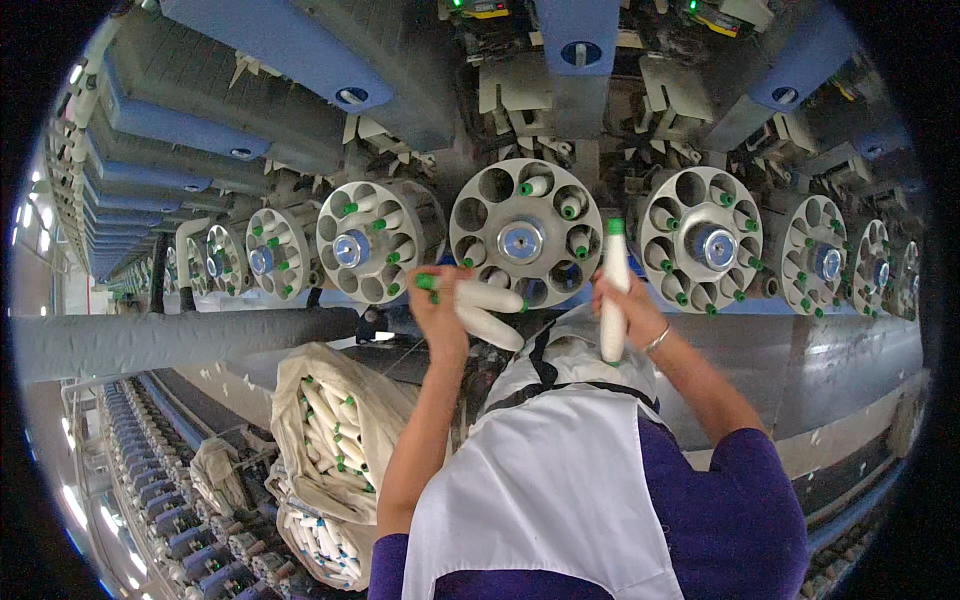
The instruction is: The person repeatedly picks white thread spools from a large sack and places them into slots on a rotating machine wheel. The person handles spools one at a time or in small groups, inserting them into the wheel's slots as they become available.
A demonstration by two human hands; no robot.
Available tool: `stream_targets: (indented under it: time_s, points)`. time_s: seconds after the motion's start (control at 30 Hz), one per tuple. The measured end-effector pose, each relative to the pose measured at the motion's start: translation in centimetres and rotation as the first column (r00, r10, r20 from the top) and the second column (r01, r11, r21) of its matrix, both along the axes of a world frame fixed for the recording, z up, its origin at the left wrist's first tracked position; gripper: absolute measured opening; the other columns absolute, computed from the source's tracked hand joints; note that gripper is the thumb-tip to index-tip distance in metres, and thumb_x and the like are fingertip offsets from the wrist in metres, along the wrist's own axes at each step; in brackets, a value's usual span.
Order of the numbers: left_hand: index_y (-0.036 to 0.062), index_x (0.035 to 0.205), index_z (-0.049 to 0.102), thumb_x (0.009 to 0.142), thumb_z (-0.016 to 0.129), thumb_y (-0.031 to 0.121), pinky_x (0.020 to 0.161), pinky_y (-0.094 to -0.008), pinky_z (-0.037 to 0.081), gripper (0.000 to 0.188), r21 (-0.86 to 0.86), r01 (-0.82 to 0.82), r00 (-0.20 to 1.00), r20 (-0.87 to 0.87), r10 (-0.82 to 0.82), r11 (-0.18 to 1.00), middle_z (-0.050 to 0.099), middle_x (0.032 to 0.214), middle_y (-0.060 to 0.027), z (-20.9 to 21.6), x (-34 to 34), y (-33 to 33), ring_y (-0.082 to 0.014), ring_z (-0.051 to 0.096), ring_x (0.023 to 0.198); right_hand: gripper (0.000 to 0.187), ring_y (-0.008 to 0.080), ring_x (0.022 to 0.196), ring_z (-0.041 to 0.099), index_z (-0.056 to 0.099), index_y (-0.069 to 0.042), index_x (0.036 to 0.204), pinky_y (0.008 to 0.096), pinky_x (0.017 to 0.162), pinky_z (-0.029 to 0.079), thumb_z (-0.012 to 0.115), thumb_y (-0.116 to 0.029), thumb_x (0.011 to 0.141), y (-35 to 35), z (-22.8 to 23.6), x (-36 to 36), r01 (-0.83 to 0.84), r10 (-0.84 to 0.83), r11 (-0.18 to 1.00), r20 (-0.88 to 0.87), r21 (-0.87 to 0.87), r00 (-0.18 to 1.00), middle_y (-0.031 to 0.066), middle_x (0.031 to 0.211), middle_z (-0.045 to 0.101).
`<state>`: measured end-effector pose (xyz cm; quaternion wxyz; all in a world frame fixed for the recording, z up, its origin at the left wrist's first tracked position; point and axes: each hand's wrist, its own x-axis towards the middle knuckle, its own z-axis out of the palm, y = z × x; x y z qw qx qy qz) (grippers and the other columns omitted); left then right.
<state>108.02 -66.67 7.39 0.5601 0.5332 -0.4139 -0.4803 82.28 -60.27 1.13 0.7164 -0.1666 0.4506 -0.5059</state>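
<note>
My left hand (437, 312) is closed around at least two white yarn bobbins (488, 296) with green tips, which lie sideways in front of the middle round magazine (534, 208). Slightly blurred, its fingers partly hide the bobbin ends. On the right, my right hand (634, 308) grips a single white yarn bobbin (614, 268), upright with its green end on top, between the middle magazine and the right magazine (706, 215). Some pockets of the middle magazine hold green-tipped bobbins, while others at its upper left look dark and vacant.
A cloth sack (300, 400) full of bobbins stands at lower left, with a second sack (300, 545) of blue-tipped ones below. A thick grey pipe (200, 335) runs along the left. More magazines line both sides under blue machine housings (290, 60).
</note>
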Motion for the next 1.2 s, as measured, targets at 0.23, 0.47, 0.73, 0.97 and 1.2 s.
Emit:
stream_targets:
  time_s: [0.23, 0.47, 0.73, 0.97, 1.2]
  points:
    - [-0.0005, 0.121, 0.05, 0.094, 0.057, 0.007, 0.086, -0.0305, 0.048, 0.029, -0.044, 0.35, 0.93, 0.138, -0.341, 0.936, 0.063, 0.112, -0.0112, 1.7, -3.0, -0.3, -0.0171, 0.06, 0.101, 0.045, 0.0104, 0.056, 0.057, 0.044, -0.007, 0.131, 0.0243, 0.046, 0.047, 0.054, -0.035, 0.097, 0.4, 1.6, 2.1, -0.281, 0.28, 0.959, -0.023, -0.035, 0.96, 0.0036, 0.076, 0.059]
    - [-0.0002, 0.13, 0.046, 0.095, 0.056, 0.015, 0.06, -0.0249, 0.049, 0.04, 0.124, 0.379, 0.923, -0.117, -0.365, 0.917, 0.064, 0.114, -0.0147, 6.2, -1.9, -2.9, -0.0136, 0.06, 0.079, 0.068, 0.0065, 0.043, 0.052, 0.058, -0.006, 0.11, 0.0201, 0.037, 0.042, 0.03, -0.066, 0.094, -8.0, 6.5, 4.4, -0.608, 0.601, 0.791, -0.093, -0.075, 0.794, 0.0011, 0.063, 0.055]
    - [0.0009, 0.108, 0.054, 0.095, 0.058, 0.014, 0.048, -0.0249, 0.043, 0.019, 0.102, 0.098, 0.959, -0.274, -0.067, 0.99, 0.065, 0.089, -0.0129, 6.5, 1.7, -1.9, -0.0149, 0.056, 0.057, 0.044, 0.0107, 0.053, 0.055, 0.06, -0.006, 0.099, 0.0273, 0.045, 0.039, 0.046, -0.048, 0.098, -7.6, 4.8, 4.3, -0.739, 0.615, 0.66, -0.465, -0.139, 0.637, 0.0019, 0.068, 0.059]
    - [0.0015, 0.108, 0.051, 0.096, 0.058, 0.018, 0.047, -0.0269, 0.042, 0.022, 0.094, -0.024, 0.968, -0.246, 0.046, 0.995, 0.059, 0.077, -0.0086, 4.4, 1.0, -0.6, -0.0156, 0.055, 0.057, 0.043, 0.0192, 0.052, 0.05, 0.056, -0.003, 0.076, 0.0341, 0.054, 0.041, 0.047, -0.039, 0.099, -6.3, 2.2, 2.8, -0.452, 0.077, 0.833, -0.742, -0.318, 0.666, 0.0052, 0.06, 0.053]
    - [0.0045, 0.107, 0.049, 0.096, 0.057, 0.019, 0.047, -0.0272, 0.042, 0.02, 0.152, 0.028, 0.957, -0.289, 0.017, 0.988, 0.058, 0.076, -0.0082, 2.4, 1.8, -1.3, -0.0159, 0.056, 0.058, 0.037, 0.0153, 0.07, 0.059, 0.053, -0.005, 0.073, 0.0239, 0.057, 0.044, 0.046, -0.027, 0.102, -6.7, 2.3, -1.4, 0.016, -0.031, 0.951, -0.044, -0.309, 0.999, 0.0087, 0.093, 0.061]
